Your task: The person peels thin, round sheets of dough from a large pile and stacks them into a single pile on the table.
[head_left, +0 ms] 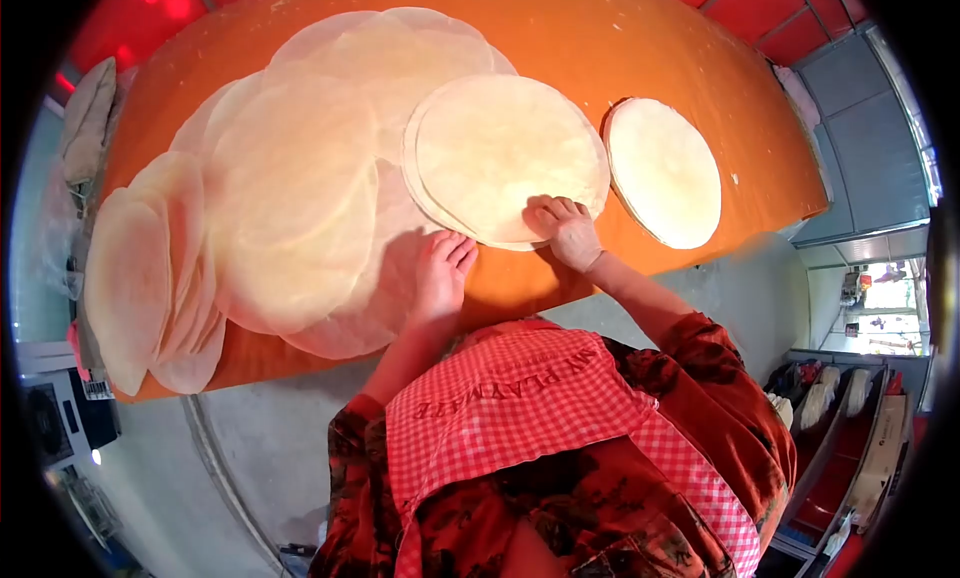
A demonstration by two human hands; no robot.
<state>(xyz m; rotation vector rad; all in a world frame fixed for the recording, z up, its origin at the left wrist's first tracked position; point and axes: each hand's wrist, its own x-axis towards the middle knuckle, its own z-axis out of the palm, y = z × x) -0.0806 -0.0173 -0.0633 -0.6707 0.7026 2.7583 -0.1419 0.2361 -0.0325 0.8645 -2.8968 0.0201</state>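
Observation:
A stack of thin, round, pale dough sheets (505,148) lies in front of me on an orange table. My left hand (446,270) is at the stack's near left edge, fingers stretched out, fingertips by the rim. Bent over the near right edge of the top sheet is my right hand (572,234), with its fingers closed at the sheet; the thumb is mostly hidden. To the left, large translucent round sheets (290,198) overlap one another and the stack partly covers them.
Another round stack (664,173) sits to the right on the orange tabletop (570,38). Folded or drooping sheets (130,278) lie at the table's left end. Grey cloth (90,118) rests beyond that end. Shelving with goods (850,448) stands at lower right.

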